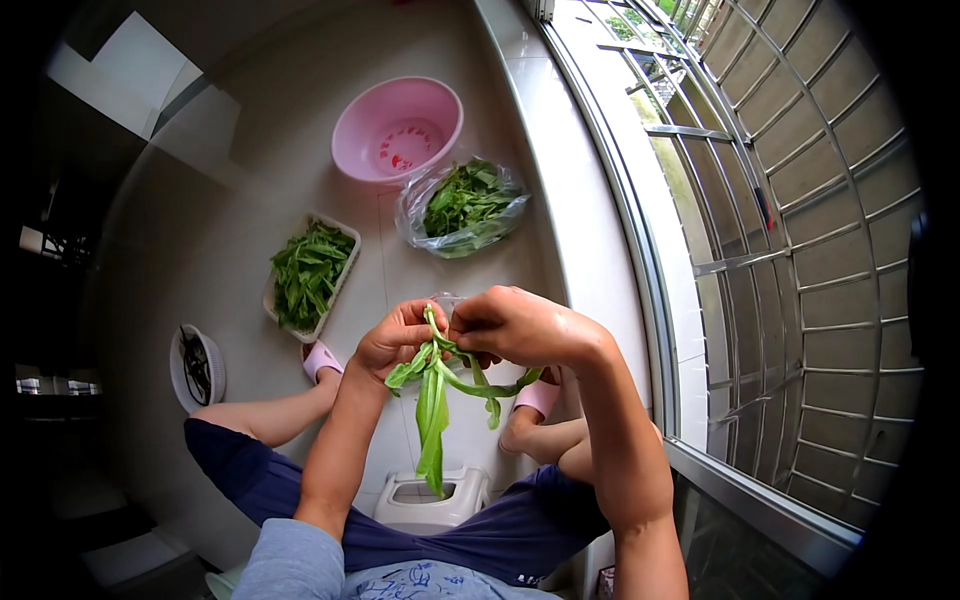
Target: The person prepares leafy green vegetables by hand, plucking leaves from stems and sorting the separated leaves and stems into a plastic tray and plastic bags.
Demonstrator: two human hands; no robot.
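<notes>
My left hand (398, 338) pinches a leafy green stalk (432, 405) near its pale cut end, and its long leaves hang down over my lap. My right hand (505, 325) is closed at the same stalk, just right of the left hand; its fingertips are partly hidden behind the knuckles. A curved stem and some leaves trail out below the right hand. Behind both hands a bit of clear plastic (447, 298) shows, mostly covered.
A rectangular basket (350, 262) of leaves lies ahead left. A clear plastic bag (408, 222) of greens stands by a pink basin (350, 140). A white round basket (213, 375) sits far left, a white stool (430, 515) between my legs. A barred window (790, 250) runs along the right.
</notes>
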